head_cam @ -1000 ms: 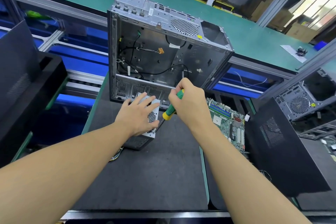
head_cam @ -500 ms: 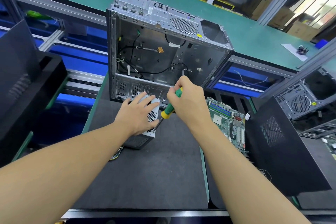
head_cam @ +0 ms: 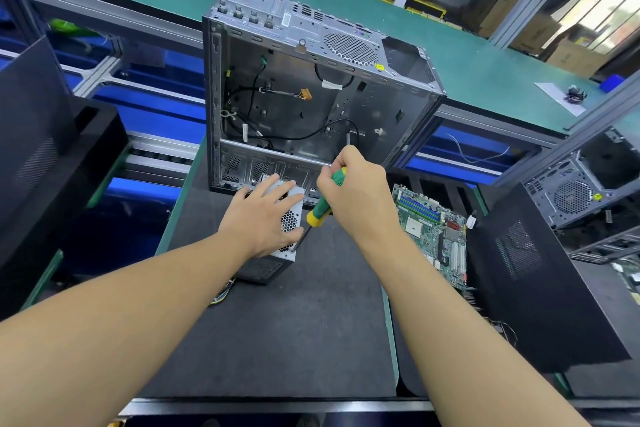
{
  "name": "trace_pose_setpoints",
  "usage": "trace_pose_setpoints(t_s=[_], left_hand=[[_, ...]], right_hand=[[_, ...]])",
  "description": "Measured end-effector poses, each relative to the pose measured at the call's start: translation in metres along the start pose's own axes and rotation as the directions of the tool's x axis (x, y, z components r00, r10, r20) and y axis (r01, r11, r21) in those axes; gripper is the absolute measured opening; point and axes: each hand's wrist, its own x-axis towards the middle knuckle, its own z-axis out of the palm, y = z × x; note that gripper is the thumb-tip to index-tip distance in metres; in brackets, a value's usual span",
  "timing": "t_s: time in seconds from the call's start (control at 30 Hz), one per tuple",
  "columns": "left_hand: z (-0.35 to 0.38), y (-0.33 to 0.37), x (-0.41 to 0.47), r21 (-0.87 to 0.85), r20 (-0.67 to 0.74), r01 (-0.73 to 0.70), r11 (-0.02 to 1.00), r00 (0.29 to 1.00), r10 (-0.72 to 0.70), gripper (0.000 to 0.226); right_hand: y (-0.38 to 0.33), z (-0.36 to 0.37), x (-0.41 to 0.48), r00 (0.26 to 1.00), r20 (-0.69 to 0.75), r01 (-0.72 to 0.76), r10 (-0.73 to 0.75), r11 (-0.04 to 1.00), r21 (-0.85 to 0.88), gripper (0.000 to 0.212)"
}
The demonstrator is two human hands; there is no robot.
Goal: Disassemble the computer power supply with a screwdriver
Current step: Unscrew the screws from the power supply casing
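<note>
A power supply (head_cam: pixel 290 222) is shown standing on the mat (head_cam: pixel 277 340) just in front of the open case (head_cam: pixel 311 107), with its disassembly under way. It is steadied from above by the left hand (head_cam: pixel 259 218), whose fingers are spread flat over its top. A screwdriver (head_cam: pixel 320 208) is gripped in the curled right hand (head_cam: pixel 356 194), and its tip is set at the lower corner of the perforated side, where a screw is judged to be worked. The unit is taken to be a stiff, fairly heavy steel box with thin edges, and its smooth skin is likely to slide under a turning force. It is best held by broad pressure on a flat face, clear of the vent holes and of the wires (head_cam: pixel 221 295) trailing on the side away from the case. A motherboard (head_cam: pixel 433 232) is laid right of the case.
</note>
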Motion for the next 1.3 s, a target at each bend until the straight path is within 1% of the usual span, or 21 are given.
trace_pose_setpoints(t_s=[0.1,0.17,0.27,0.33,0.43,0.53,0.63,0.7,0.73,0.8,0.9,0.97,1.03,1.07,1.1,1.2,1.3], left_hand=[[0.000,0.000,0.000,0.015,0.001,-0.009,1.000,1.000,0.009,0.081],[0.001,-0.001,-0.001,0.041,-0.009,-0.018,0.999,1.000,0.018,0.079],[0.003,-0.001,0.001,0.048,-0.019,-0.011,0.999,1.000,0.012,0.074],[0.003,-0.001,0.002,0.054,-0.018,-0.012,0.998,1.000,0.013,0.070],[0.004,-0.001,0.003,0.056,-0.015,-0.007,0.998,1.000,0.008,0.072],[0.005,-0.001,0.001,0.068,-0.007,-0.008,0.998,1.000,0.009,0.074],[0.001,0.000,-0.001,0.068,-0.016,-0.014,0.998,1.000,0.015,0.075],[0.001,0.000,-0.002,0.060,-0.018,-0.012,0.998,1.000,0.013,0.076],[0.001,0.000,-0.001,0.062,-0.015,-0.014,0.998,1.000,0.015,0.076],[0.004,-0.001,-0.001,0.050,0.001,-0.016,0.999,1.000,0.016,0.074],[0.001,-0.002,-0.002,-0.046,0.015,0.003,0.999,1.000,-0.003,0.072],[-0.007,0.001,-0.006,-0.123,-0.001,0.013,0.992,1.000,-0.013,0.070],[-0.018,0.005,-0.011,-0.185,-0.005,0.008,0.983,1.000,-0.009,0.078],[-0.022,0.006,-0.013,-0.213,0.001,0.007,0.977,1.000,-0.007,0.078],[-0.024,0.006,-0.014,-0.227,0.009,0.009,0.974,1.000,-0.007,0.073],[-0.026,0.008,-0.014,-0.207,0.020,0.014,0.978,1.000,-0.010,0.054],[-0.026,0.009,-0.015,-0.327,-0.021,0.023,0.945,0.999,-0.031,0.045]], right_hand=[[-0.008,-0.002,0.000,0.997,0.070,0.025,-0.022,0.999,-0.046,0.020],[-0.017,-0.005,-0.002,0.980,0.185,0.087,-0.077,0.995,-0.045,0.019],[-0.030,-0.010,-0.004,0.907,0.388,0.182,-0.162,0.983,-0.014,0.015],[-0.034,-0.014,-0.004,0.868,0.469,0.175,-0.161,0.984,0.015,0.013],[-0.035,-0.019,-0.002,0.842,0.530,0.112,-0.101,0.994,0.012,0.013],[-0.035,-0.021,0.001,0.852,0.523,0.056,0.008,0.993,-0.106,0.022],[-0.034,-0.020,0.001,0.888,0.443,-0.008,0.123,0.968,-0.253,0.038],[-0.035,-0.019,0.001,0.905,0.401,-0.009,0.141,0.949,-0.314,0.043],[-0.035,-0.019,0.000,0.910,0.397,0.006,0.123,0.951,-0.308,0.042],[-0.036,-0.021,-0.001,0.896,0.442,0.061,0.053,0.969,-0.240,0.035],[-0.039,-0.024,-0.004,0.832,0.553,0.173,-0.054,0.971,-0.166,0.020],[-0.041,-0.026,-0.006,0.795,0.599,0.244,-0.099,0.956,-0.165,0.019],[-0.042,-0.027,-0.008,0.756,0.642,0.295,-0.127,0.942,-0.161,0.018],[-0.042,-0.027,-0.008,0.739,0.660,0.309,-0.132,0.938,-0.159,0.018],[-0.043,-0.027,-0.008,0.729,0.671,0.319,-0.136,0.935,-0.157,0.018],[-0.042,-0.029,-0.007,0.730,0.667,0.331,-0.149,0.931,-0.155,0.022],[-0.042,-0.027,-0.008,0.752,0.639,0.339,-0.165,0.927,-0.160,0.026]])
